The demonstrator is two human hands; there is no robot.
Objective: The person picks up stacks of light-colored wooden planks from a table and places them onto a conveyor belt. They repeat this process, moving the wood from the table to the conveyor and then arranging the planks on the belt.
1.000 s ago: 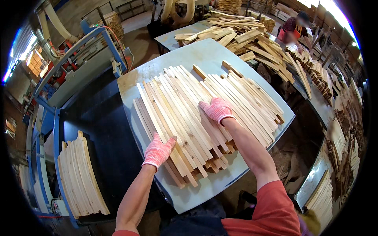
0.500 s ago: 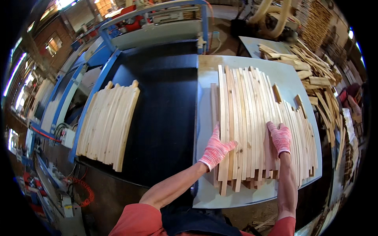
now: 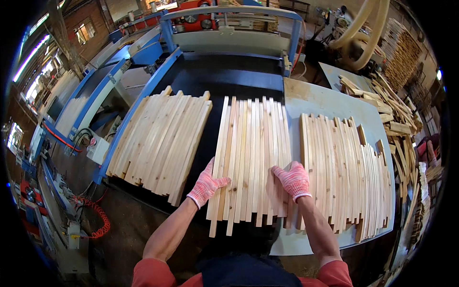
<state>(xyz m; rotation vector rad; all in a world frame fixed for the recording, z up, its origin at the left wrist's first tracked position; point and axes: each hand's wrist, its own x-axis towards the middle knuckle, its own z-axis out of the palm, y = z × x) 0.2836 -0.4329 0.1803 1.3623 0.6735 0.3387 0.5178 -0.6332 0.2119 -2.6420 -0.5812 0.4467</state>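
Note:
A row of narrow pale wooden strips (image 3: 251, 162) is squeezed between my two hands, its ends uneven. It lies mostly over the black belt (image 3: 201, 239), with its right side near the grey-white table's edge. My left hand (image 3: 209, 185), in a pink knitted glove, presses the row's left side, thumb on top. On the right side my right hand (image 3: 291, 181), gloved alike, grips the strips with its thumb and fingers over them. Another set of wooden strips (image 3: 160, 141) lies on the belt to the left. More strips (image 3: 339, 167) stay on the grey-white table (image 3: 306, 244) at the right.
A blue machine frame (image 3: 291, 43) spans the far end of the belt, and its blue side rail (image 3: 138, 107) runs along the left. Scrap wood (image 3: 382, 105) is heaped beyond the table at the right. A red coiled hose (image 3: 100, 217) hangs at lower left.
Both hands have moved left, carrying a row of strips off the table's stack onto the belt. The view has shifted too, so the left set appears farther right.

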